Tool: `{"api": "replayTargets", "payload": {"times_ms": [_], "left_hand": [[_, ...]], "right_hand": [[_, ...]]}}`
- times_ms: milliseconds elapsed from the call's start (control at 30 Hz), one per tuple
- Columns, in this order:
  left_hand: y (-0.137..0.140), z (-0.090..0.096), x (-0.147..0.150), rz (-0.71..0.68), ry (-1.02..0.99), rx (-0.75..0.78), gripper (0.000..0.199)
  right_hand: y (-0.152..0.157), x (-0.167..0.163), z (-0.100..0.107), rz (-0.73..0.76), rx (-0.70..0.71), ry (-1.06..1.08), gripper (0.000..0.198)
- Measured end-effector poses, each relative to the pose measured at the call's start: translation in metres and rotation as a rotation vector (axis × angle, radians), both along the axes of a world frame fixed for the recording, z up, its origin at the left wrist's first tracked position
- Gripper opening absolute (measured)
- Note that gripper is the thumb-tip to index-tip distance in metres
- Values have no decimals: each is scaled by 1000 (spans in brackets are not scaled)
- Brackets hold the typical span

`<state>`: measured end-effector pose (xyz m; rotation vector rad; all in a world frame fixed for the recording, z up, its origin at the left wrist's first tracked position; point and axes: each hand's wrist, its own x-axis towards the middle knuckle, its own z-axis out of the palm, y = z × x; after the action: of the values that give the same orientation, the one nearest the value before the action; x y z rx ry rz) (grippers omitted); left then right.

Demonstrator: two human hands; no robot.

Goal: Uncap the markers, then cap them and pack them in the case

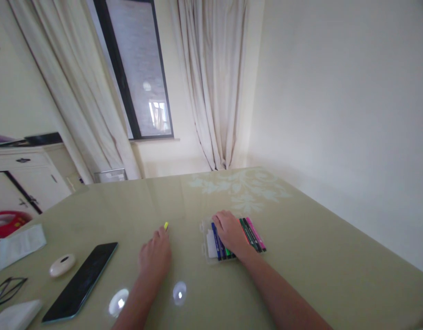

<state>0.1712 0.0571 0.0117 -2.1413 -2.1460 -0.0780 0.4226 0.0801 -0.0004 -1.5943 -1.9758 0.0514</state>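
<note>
My left hand (156,255) is closed around a yellow-tipped marker (166,225); only its bright end shows past my fingers, just above the table. A clear plastic case (203,247) of coloured markers lies to the right. In it are blue markers (216,243) at the left, green and black ones, and a pink marker (255,233) at the right end. My right hand (231,231) rests over the middle of the case with its fingers curled down. It covers several markers, and whatever its fingertips grip is hidden. A white piece (211,244) sits in the case's left end.
On the left of the glossy table (301,275) lie a dark phone (81,282), a white oval object (62,265), a face mask (20,247), a black cable or glasses (8,291) and a white block (19,315). A wall (352,137) runs along the right side.
</note>
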Motion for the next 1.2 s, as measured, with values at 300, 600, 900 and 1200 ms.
{"api": "replayTargets", "payload": {"times_ms": [300, 600, 900, 1200], "left_hand": [[5, -3, -13, 125, -26, -27, 38], [-11, -11, 30, -472, -280, 127, 41], [-28, -28, 57, -725, -409, 19, 41], [-28, -25, 56, -710, -459, -13, 40]], "right_hand": [[-4, -7, -3, 26, -46, -188, 21], [-3, -8, -9, -14, -24, -218, 22], [0, -9, -5, -3, -59, -128, 24], [0, -5, -3, 9, 0, 69, 16]]}}
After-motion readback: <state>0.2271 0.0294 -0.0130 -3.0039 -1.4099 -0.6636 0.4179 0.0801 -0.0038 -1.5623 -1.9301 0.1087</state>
